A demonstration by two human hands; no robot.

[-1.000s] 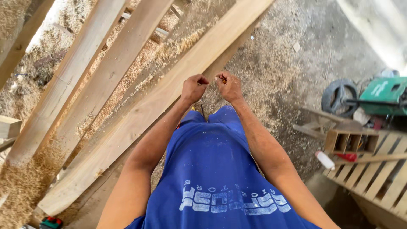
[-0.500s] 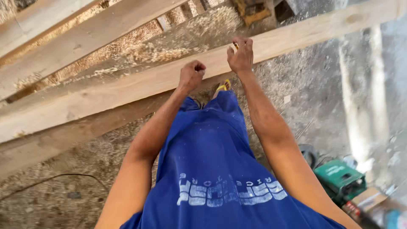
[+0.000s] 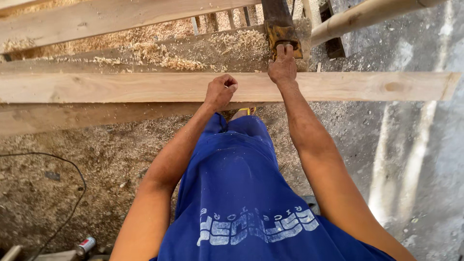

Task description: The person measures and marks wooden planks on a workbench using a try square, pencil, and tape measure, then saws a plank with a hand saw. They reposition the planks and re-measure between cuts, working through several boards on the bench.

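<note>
Since half a second ago, the plank now lies level across view. Right hand has reached beyond it, fingers on a yellowed bracket. Left hand fisted on plank; contents unclear. Keep plank steadied.

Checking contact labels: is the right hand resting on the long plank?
No, the right hand reaches past the long plank to a yellowed metal bracket.
</note>
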